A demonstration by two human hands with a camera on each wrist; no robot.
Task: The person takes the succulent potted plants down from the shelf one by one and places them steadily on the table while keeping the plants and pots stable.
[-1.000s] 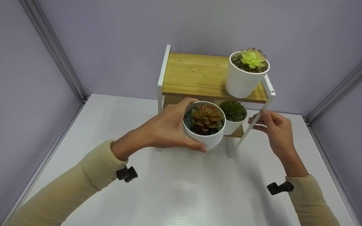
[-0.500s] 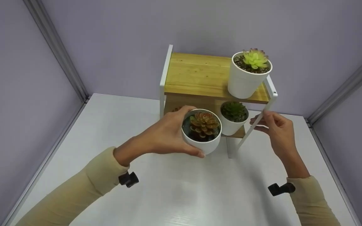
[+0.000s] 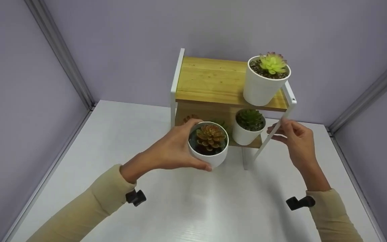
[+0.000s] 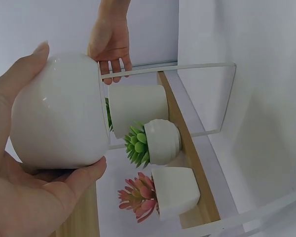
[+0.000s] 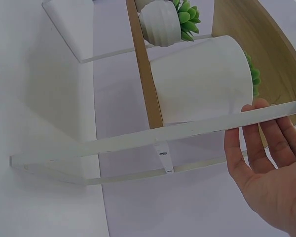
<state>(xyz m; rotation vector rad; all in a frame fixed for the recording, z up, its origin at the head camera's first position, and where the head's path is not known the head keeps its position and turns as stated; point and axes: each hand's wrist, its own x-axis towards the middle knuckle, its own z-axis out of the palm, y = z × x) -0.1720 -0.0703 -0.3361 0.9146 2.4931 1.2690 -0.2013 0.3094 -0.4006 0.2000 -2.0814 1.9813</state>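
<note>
My left hand (image 3: 170, 148) grips a round white pot (image 3: 217, 160) with a reddish-brown succulent, held in front of the lower shelf and apart from it. Thumb and fingers wrap its sides. The right hand (image 3: 298, 141) holds the front right upright (image 3: 262, 148) of the two-tier plant shelf, thumb on one side and fingers behind. Close to that hand, a white pot (image 3: 244, 135) with a dark green succulent stands on the lower board. The left wrist view shows a ribbed white pot (image 4: 164, 141) with green leaves and a squarish white pot (image 4: 175, 192) with a pink-red succulent beside it.
A tall white pot (image 3: 259, 89) with a yellow-green succulent stands at the right end of the top wooden board (image 3: 210, 79). White metal frames close both ends of the shelf. It stands on a white table (image 3: 119, 124) against a pale wall.
My left hand has carried the reddish-brown succulent leftward and toward me, uncovering more of the lower shelf and its plants. The right hand stays on the shelf upright.
</note>
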